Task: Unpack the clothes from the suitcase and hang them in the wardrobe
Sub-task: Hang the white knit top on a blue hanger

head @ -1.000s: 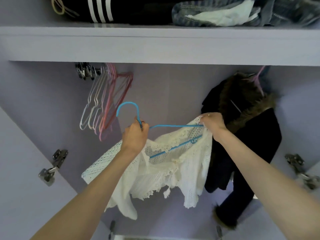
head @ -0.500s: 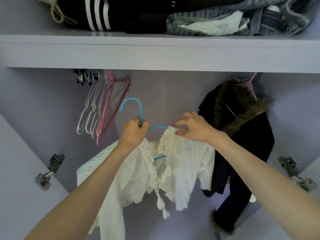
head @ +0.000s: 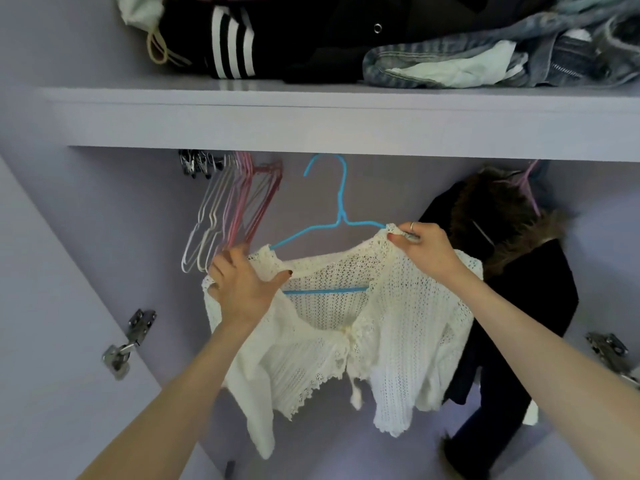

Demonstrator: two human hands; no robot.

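- Head view: cardigan [head: 349, 327] drapes on a blue hanger [head: 341, 202] whose hook rises toward the shelf [head: 311, 123], apparently at the rail.
- Left hand [head: 242, 289] grips one shoulder; right hand [head: 422, 247] pinches the other, probably squaring the knit so it won't slip off.

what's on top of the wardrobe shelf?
On the shelf: a black garment with white stripes, crumpled denim and a pale bag. Whatever lies behind them is hidden.
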